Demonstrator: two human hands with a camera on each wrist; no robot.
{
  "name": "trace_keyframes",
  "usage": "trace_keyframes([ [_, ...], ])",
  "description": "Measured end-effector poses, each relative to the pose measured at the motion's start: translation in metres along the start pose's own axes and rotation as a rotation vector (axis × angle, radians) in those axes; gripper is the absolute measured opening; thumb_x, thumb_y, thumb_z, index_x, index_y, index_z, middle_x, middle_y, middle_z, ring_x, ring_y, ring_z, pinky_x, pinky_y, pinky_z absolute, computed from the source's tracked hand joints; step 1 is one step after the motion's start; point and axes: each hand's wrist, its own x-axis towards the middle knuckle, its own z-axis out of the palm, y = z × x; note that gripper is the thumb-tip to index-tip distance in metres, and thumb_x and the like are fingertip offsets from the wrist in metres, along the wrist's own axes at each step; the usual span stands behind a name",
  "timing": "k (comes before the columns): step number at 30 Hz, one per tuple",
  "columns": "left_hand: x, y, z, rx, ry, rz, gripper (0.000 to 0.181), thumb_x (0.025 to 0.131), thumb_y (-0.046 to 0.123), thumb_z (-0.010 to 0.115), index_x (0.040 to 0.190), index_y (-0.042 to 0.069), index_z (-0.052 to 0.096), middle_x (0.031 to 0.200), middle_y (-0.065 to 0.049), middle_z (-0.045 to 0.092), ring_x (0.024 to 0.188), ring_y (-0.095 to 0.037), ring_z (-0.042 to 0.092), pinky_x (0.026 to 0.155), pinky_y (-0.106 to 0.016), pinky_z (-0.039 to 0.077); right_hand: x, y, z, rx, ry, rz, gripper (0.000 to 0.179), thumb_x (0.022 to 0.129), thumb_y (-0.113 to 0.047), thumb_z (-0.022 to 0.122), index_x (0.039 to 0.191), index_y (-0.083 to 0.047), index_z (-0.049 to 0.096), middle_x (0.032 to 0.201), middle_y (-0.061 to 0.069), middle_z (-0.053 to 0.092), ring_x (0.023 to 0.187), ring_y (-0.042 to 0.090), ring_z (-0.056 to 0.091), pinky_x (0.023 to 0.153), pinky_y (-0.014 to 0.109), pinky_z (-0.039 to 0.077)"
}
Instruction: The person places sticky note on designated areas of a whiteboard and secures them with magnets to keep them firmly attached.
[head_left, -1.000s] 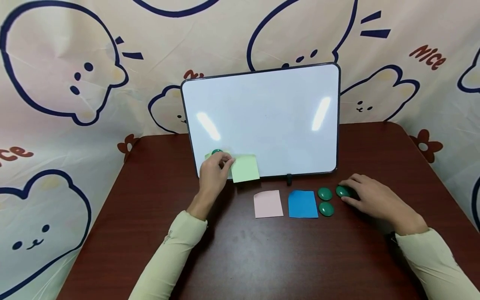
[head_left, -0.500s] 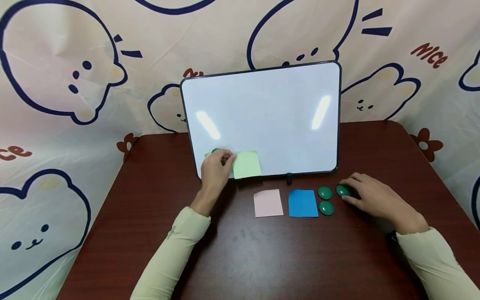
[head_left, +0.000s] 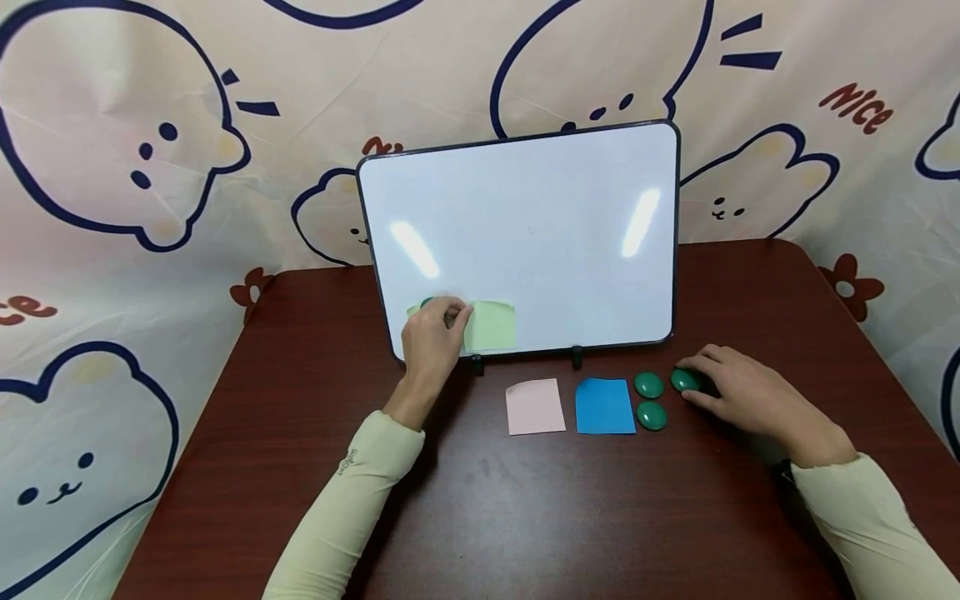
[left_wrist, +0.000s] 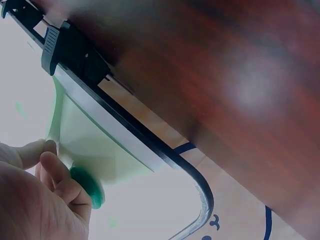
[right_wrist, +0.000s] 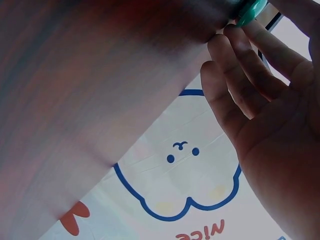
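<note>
My left hand (head_left: 431, 342) pinches a light green sticky note (head_left: 491, 327) by its upper left corner, at the lower left of the whiteboard (head_left: 525, 233). Behind that hand, a second green note (left_wrist: 97, 142) lies on the board, mostly hidden in the head view. A round green magnet (left_wrist: 87, 186) sits on it, beside the curled fingers. On the table at the right, my right hand (head_left: 742, 396) has thumb and forefinger on either side of another round green magnet (head_left: 684, 380). In the right wrist view this magnet (right_wrist: 251, 12) shows at the fingertips.
A pink note (head_left: 536, 407) and a blue note (head_left: 605, 407) lie on the table (head_left: 510, 517) before the board. Two more green magnets, an upper one (head_left: 648, 385) and a lower one (head_left: 652, 416), lie right of the blue note. Black clips (head_left: 577, 357) support the board's lower edge.
The green note in my left hand has moved up slightly, and its lower edge now lies within the board's lower frame. My right hand has stayed at its magnet.
</note>
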Motion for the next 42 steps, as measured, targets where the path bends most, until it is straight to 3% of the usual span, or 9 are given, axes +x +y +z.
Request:
trace_keyframes([
  [16,0.0014,-0.0025,-0.0018,-0.087,-0.019,-0.015,0.014,0.092,0.021,0.073,0.091,0.007,0.076,0.083,-0.010,0.075,0.069,-0.022,0.068,0.064,-0.037,0.054,-0.0002,0.0009,0.0006,0.016,-0.014,0.014,0.043,0.091,-0.029,0.072,0.126,-0.006,0.064,0.115,0.012,0.064,0.103,0.028,0.060,0.090,0.055,0.052],
  [32,0.0048,0.0004,0.0017,-0.005,0.014,-0.033,0.017,0.091,0.025,0.074,0.091,0.008,0.076,0.082,-0.008,0.076,0.070,-0.021,0.070,0.063,-0.036,0.055,-0.0001,-0.0002,-0.0011,0.014,-0.019,0.022,0.044,0.091,-0.030,0.073,0.127,-0.006,0.064,0.115,0.013,0.063,0.102,0.027,0.060,0.089,0.055,0.053],
  [42,0.0043,0.0011,0.0021,0.015,0.011,-0.035,0.017,0.092,0.024,0.073,0.090,0.007,0.076,0.084,-0.008,0.076,0.072,-0.021,0.071,0.064,-0.036,0.057,-0.0014,-0.0018,-0.0007,0.013,0.057,-0.001,0.041,0.089,-0.030,0.075,0.123,-0.010,0.067,0.110,0.007,0.065,0.094,0.021,0.064,0.083,0.050,0.056],
])
